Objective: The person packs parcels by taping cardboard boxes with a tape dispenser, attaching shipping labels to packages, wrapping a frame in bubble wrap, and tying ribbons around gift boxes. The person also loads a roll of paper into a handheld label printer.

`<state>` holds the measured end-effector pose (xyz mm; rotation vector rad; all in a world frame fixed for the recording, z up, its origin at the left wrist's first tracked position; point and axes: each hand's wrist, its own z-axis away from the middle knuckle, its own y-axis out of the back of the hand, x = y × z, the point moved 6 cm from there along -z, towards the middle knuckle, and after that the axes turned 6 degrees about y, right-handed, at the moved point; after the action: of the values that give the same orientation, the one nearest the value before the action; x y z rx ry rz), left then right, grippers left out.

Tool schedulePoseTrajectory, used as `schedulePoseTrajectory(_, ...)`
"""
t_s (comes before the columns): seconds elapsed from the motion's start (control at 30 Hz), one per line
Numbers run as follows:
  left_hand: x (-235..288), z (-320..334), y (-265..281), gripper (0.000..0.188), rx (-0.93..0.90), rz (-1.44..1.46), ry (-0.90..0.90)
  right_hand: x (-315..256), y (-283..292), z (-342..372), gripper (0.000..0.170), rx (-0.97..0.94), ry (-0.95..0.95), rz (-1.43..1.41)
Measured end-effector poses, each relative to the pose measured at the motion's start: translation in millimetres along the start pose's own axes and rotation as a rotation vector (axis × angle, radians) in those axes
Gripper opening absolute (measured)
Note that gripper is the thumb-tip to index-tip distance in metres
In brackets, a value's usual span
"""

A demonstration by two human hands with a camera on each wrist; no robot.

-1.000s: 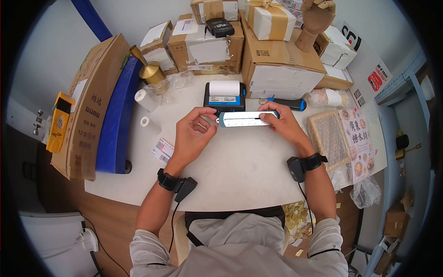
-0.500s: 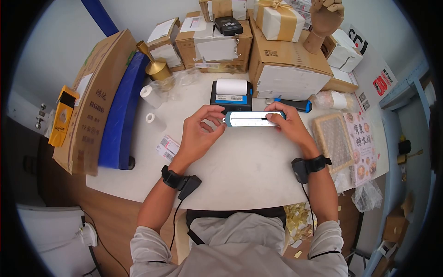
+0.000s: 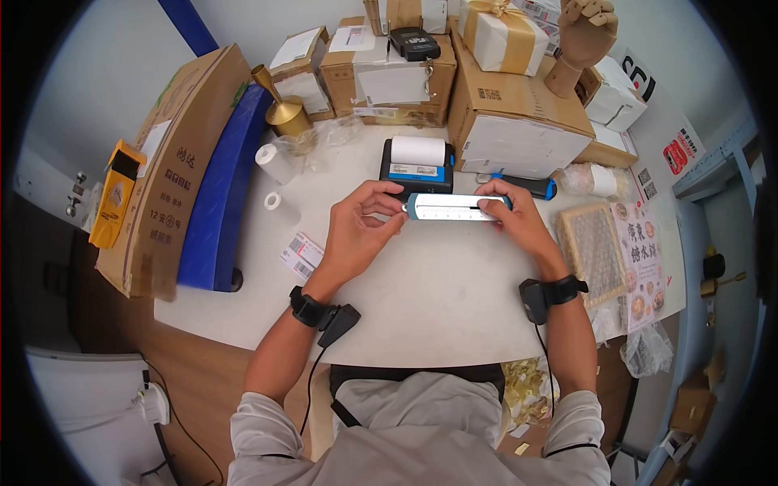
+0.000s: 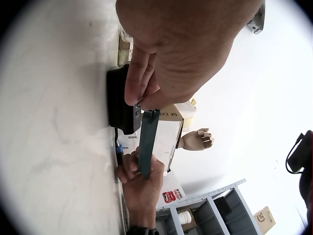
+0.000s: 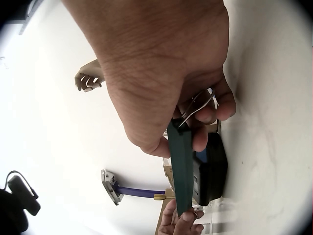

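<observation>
A flat white scale with teal ends (image 3: 450, 207) is held level between both hands, above the table. My right hand (image 3: 521, 223) grips its right end, thumb on the white face. At the left end, my left hand (image 3: 356, 231) pinches the tip between thumb and fingers. In the left wrist view the teal edge (image 4: 148, 142) runs from the left fingertips to the right hand. The right wrist view shows a bent metal hook (image 5: 199, 108) at the right end, among the fingers. Just behind stands a black and blue label printer (image 3: 417, 166).
Cardboard boxes (image 3: 519, 121) line the back, a wooden hand model (image 3: 585, 40) on one. White rolls (image 3: 275, 164), a printed label (image 3: 302, 254) and a tall blue piece (image 3: 220, 202) lie left. A blue-black tool (image 3: 531, 186) and a bubble-wrapped frame (image 3: 596, 253) are right.
The head view has shifted, so the scene sits slightly further right and the left side higher. Both hands keep their hold on the scale, with little movement against the table.
</observation>
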<state>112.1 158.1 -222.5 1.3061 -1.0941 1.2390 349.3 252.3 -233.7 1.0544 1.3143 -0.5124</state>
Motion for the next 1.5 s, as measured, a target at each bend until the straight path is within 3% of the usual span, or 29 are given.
schedulePoseTrajectory(0.23,0,0,2,0.034,0.037,0.004,-0.053,0,-1,0,0.017,-0.016,0.002,-0.001)
schedulePoseTrajectory(0.5,-4,-1,2,0.016,0.015,0.104,-0.030,4,-2,-1,0.019,-0.053,-0.001,-0.032)
schedulePoseTrajectory(0.73,-2,-2,5,0.020,0.061,0.108,-0.024,0,-2,-2,0.021,-0.080,-0.019,-0.037)
schedulePoseTrajectory(0.83,-3,-2,6,0.018,0.059,0.119,-0.020,-7,-5,1,0.026,-0.118,-0.008,-0.053)
schedulePoseTrajectory(0.9,-1,-2,5,0.017,0.034,0.162,-0.035,-13,-8,1,0.036,-0.126,0.105,-0.027)
schedulePoseTrajectory(0.97,-4,-3,9,0.018,0.037,0.176,-0.019,-13,-9,3,0.042,-0.156,0.015,-0.044)
schedulePoseTrajectory(1.07,0,-3,6,0.023,0.030,0.195,-0.074,-14,-1,6,0.041,-0.166,0.042,0.026)
schedulePoseTrajectory(1.13,3,-1,5,0.024,0.042,0.267,-0.095,-17,8,9,0.048,-0.070,0.018,-0.227)
schedulePoseTrajectory(1.27,-4,-1,6,0.025,0.019,0.323,-0.036,-65,8,-6,0.062,0.109,0.114,-0.414)
schedulePoseTrajectory(1.43,-25,-3,-17,0.025,-0.284,0.109,0.201,-136,-24,-66,0.055,0.167,0.186,-0.342)
schedulePoseTrajectory(1.5,-30,-4,-22,0.025,-0.335,0.059,0.135,-158,-46,-95,0.053,0.198,0.253,-0.240)
